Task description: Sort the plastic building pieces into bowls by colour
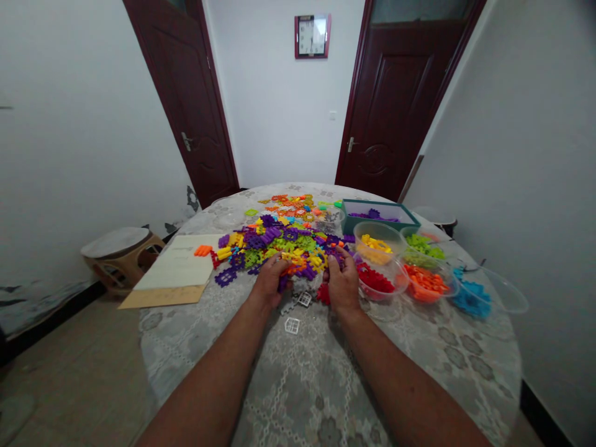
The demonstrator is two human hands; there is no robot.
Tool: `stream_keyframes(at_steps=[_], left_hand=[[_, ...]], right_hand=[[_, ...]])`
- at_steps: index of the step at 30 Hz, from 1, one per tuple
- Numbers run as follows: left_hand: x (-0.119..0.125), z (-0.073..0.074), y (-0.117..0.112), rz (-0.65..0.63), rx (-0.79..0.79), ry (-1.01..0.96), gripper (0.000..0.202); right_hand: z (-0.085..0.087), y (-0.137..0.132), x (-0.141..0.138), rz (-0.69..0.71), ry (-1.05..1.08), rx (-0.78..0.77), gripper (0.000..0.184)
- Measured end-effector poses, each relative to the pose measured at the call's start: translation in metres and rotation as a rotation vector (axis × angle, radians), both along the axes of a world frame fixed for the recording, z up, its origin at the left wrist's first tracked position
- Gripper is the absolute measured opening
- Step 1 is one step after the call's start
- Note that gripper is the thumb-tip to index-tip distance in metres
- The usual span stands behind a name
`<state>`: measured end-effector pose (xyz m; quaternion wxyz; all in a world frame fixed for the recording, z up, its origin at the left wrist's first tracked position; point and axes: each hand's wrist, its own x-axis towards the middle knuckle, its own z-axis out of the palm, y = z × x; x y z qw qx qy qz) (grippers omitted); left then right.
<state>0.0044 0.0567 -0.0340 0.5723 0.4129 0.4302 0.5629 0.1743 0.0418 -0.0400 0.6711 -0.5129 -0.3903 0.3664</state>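
Note:
A heap of colourful plastic building pieces (298, 245), mostly purple, yellow and green, lies in front of me on the table. At its near left edge, my left hand (270, 280) is closed with its fingers curled among the pieces; a bit of purple shows under them. My right hand (343, 282) is at the near right edge, fingers bent inward and closed. Orange shows at its fingertips, and a red piece (323, 293) lies beside its palm. What either hand grips is too small to make out. Between my wrists lie white window-shaped pieces (292, 325).
On the right stand clear tubs of yellow (376, 245), red (375, 278), green (423, 245), orange (424, 282) and blue pieces (472, 298). Behind them is a green box (379, 225) with purple pieces. A cardboard sheet (174, 267) lies left; orange pieces (291, 205) lie at the back.

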Motion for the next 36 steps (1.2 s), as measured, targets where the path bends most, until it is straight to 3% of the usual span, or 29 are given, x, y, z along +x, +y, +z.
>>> stream_keyframes(at_steps=[4,9,13,18,23,27,29,33,36], left_hand=[[0.000,0.006,-0.002,-0.050,-0.056,-0.133,0.032],[0.001,0.008,-0.008,-0.185,-0.097,-0.199,0.038],[0.007,0.005,-0.011,-0.253,-0.079,-0.155,0.057],[0.010,0.005,-0.012,-0.211,-0.059,-0.120,0.056],[0.008,0.013,-0.013,-0.207,-0.045,-0.169,0.054],[0.007,0.013,-0.011,-0.175,-0.047,-0.167,0.058],[0.007,0.010,-0.009,-0.167,-0.051,-0.144,0.061],[0.010,0.002,-0.006,-0.158,-0.076,-0.097,0.068],[0.011,0.000,-0.006,-0.149,-0.084,-0.074,0.069]], right_hand=[[-0.006,0.002,0.002,-0.024,-0.134,-0.021,0.060],[-0.007,0.001,0.004,-0.129,-0.359,0.086,0.048],[-0.004,-0.004,0.001,-0.083,-0.481,0.076,0.046],[0.002,-0.009,-0.001,-0.019,-0.525,0.117,0.042],[0.027,-0.015,0.011,0.020,-0.594,0.105,0.043],[0.057,-0.018,0.036,0.209,-0.746,0.012,0.050],[0.071,-0.014,0.053,0.345,-0.812,-0.033,0.045],[0.090,0.019,0.090,0.480,-0.808,-0.164,0.019],[0.099,0.064,0.118,0.320,-0.708,-0.260,0.018]])
